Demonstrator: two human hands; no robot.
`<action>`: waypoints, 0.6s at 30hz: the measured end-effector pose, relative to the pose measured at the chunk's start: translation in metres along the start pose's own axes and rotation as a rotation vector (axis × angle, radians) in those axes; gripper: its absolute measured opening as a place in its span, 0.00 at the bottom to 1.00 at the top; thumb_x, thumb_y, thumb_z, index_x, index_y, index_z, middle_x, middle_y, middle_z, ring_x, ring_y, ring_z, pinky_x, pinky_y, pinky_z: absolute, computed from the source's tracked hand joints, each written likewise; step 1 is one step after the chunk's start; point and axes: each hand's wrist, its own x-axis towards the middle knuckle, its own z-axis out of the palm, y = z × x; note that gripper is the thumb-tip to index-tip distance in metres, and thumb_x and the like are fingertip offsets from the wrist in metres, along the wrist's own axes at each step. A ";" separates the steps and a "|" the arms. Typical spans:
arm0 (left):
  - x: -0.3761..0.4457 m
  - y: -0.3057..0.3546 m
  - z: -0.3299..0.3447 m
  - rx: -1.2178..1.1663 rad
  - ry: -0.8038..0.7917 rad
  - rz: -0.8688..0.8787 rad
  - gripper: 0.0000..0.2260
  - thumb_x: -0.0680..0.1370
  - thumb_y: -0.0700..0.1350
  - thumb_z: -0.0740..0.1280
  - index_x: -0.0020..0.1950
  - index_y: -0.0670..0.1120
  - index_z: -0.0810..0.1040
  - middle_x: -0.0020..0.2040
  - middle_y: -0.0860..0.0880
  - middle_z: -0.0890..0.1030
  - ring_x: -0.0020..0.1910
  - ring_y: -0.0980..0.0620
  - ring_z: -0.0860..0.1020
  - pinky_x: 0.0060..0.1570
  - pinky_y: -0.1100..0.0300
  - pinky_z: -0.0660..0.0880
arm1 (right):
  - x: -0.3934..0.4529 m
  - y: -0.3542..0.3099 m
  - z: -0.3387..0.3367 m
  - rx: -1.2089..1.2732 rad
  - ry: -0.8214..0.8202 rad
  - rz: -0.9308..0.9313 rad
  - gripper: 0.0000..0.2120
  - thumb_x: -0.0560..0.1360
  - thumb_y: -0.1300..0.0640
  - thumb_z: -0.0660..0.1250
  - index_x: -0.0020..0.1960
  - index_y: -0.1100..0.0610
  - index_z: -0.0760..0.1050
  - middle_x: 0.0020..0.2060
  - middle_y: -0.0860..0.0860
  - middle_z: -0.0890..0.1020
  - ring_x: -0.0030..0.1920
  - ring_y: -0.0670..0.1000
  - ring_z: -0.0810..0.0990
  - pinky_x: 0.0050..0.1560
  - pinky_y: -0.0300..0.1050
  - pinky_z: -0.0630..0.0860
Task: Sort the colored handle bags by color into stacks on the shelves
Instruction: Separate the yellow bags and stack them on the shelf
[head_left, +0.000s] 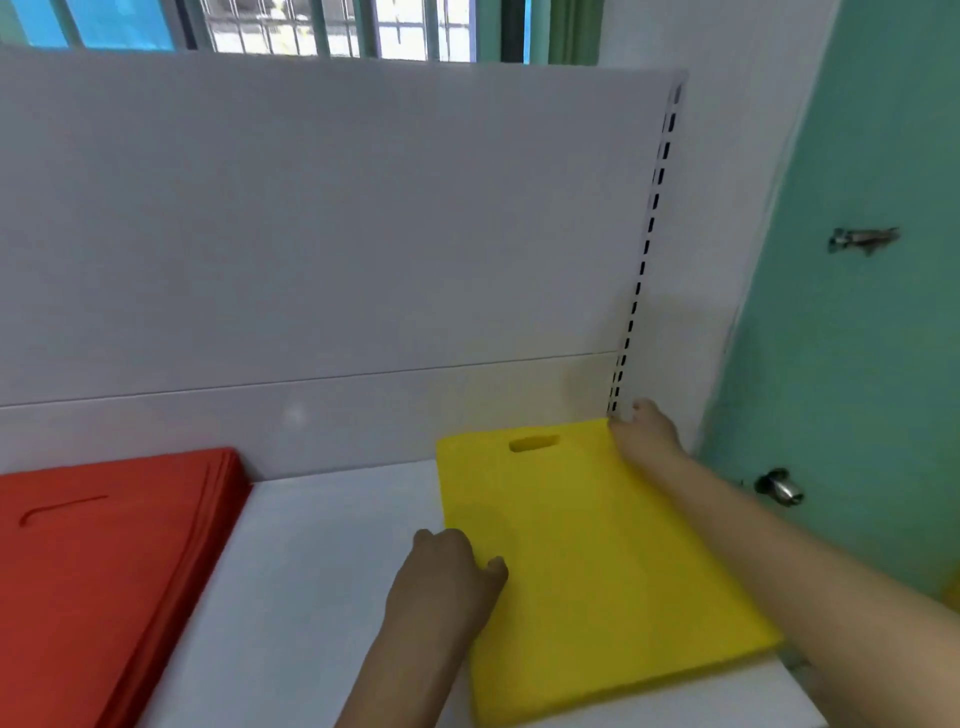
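Observation:
A stack of yellow handle bags (587, 561) lies flat on the white shelf (332, 551), at its right end, handle cut-outs toward the back panel. My left hand (447, 577) grips the stack's left edge, thumb on top. My right hand (644, 431) holds the stack's far right corner against the back panel; its fingertips are hidden behind the corner. A stack of red handle bags (104, 561) lies at the shelf's left end, apart from the yellow one.
A white back panel (332, 249) rises behind the shelf, with a slotted upright (644, 260) at its right edge. A teal door (862, 338) with a metal latch (862, 240) and knob (779, 487) stands close on the right. A barred window runs along the top.

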 end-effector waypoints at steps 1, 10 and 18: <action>0.000 0.003 0.002 -0.002 0.013 -0.012 0.13 0.79 0.58 0.62 0.45 0.49 0.68 0.53 0.47 0.70 0.55 0.46 0.76 0.47 0.57 0.71 | 0.001 -0.002 0.001 -0.014 -0.051 0.033 0.25 0.80 0.55 0.60 0.73 0.63 0.60 0.67 0.60 0.71 0.59 0.59 0.73 0.47 0.43 0.68; -0.012 0.014 0.034 0.035 0.139 -0.019 0.23 0.80 0.54 0.61 0.72 0.47 0.65 0.68 0.44 0.66 0.68 0.44 0.63 0.65 0.54 0.65 | -0.001 -0.020 0.008 -0.446 -0.204 -0.039 0.33 0.79 0.52 0.60 0.76 0.65 0.51 0.74 0.64 0.58 0.60 0.61 0.73 0.50 0.47 0.74; -0.027 -0.024 0.024 -0.192 0.379 0.090 0.30 0.81 0.56 0.59 0.80 0.51 0.54 0.75 0.50 0.61 0.72 0.52 0.62 0.68 0.59 0.65 | -0.079 -0.131 0.019 -0.482 -0.047 -0.697 0.21 0.81 0.46 0.56 0.66 0.59 0.70 0.59 0.58 0.77 0.59 0.59 0.76 0.49 0.49 0.72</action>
